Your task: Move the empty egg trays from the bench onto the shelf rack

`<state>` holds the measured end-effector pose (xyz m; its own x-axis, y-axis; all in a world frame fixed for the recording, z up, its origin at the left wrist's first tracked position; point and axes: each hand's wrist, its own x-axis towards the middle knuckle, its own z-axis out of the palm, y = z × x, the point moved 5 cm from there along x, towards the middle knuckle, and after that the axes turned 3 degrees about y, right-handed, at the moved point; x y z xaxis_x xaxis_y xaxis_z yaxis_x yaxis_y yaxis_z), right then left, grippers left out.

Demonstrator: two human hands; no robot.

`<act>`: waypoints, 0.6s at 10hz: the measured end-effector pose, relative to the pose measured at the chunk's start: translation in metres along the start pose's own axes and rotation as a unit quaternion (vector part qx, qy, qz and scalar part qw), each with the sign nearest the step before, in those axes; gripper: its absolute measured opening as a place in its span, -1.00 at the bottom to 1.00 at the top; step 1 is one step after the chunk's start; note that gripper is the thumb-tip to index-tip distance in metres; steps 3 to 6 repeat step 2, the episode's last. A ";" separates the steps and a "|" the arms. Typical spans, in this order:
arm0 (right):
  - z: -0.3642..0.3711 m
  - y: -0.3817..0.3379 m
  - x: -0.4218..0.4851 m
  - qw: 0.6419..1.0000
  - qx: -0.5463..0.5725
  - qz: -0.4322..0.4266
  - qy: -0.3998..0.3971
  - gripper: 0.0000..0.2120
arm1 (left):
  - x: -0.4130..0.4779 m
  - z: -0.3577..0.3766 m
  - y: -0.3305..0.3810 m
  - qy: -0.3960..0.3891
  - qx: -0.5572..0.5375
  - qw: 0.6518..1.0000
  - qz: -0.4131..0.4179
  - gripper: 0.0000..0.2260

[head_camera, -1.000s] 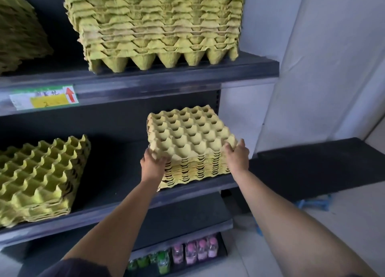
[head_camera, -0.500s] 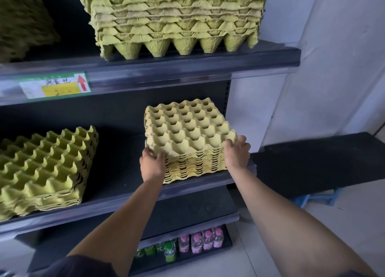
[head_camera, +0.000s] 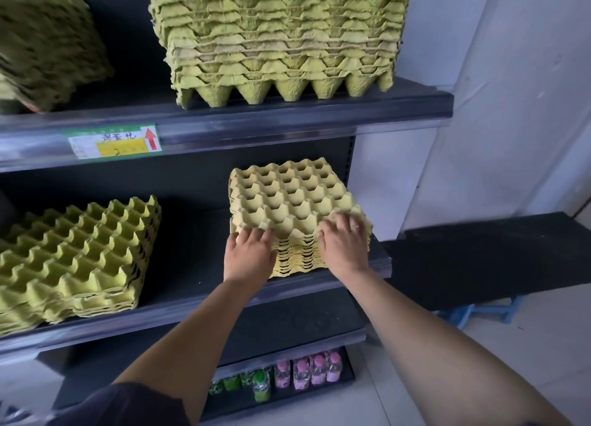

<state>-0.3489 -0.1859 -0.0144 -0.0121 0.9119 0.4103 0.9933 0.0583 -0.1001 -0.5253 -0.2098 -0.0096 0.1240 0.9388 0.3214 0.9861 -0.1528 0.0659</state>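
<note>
A small stack of pale yellow egg trays (head_camera: 287, 198) sits on the right end of the rack's middle shelf (head_camera: 192, 265). My left hand (head_camera: 249, 256) presses against the stack's front left edge, fingers lying over the top tray's rim. My right hand (head_camera: 343, 246) lies spread on the front right corner, fingers flat on top. Neither hand is curled round the stack. The black bench (head_camera: 479, 259) stands to the right of the rack with no trays on the part in view.
A greener tray stack (head_camera: 73, 259) fills the left of the same shelf. The upper shelf holds a tall tray stack (head_camera: 278, 41) and another stack (head_camera: 48, 41) on the left. A price label (head_camera: 115, 142) is on the shelf edge. Bottles (head_camera: 303, 374) line the bottom shelf.
The stack has slid further back onto the middle shelf. Both hands left the stack's sides and now lie on its front edge.
</note>
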 end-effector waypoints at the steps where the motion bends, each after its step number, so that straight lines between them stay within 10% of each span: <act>1: -0.003 -0.002 -0.003 0.997 0.001 -0.004 -0.082 -0.61 | -0.006 -0.005 0.001 -0.085 0.009 0.996 0.014 -0.44; 6: -0.018 -0.006 0.001 0.990 0.015 -0.003 -0.139 -0.55 | -0.004 -0.028 -0.001 -0.111 -0.014 0.993 0.029 -0.49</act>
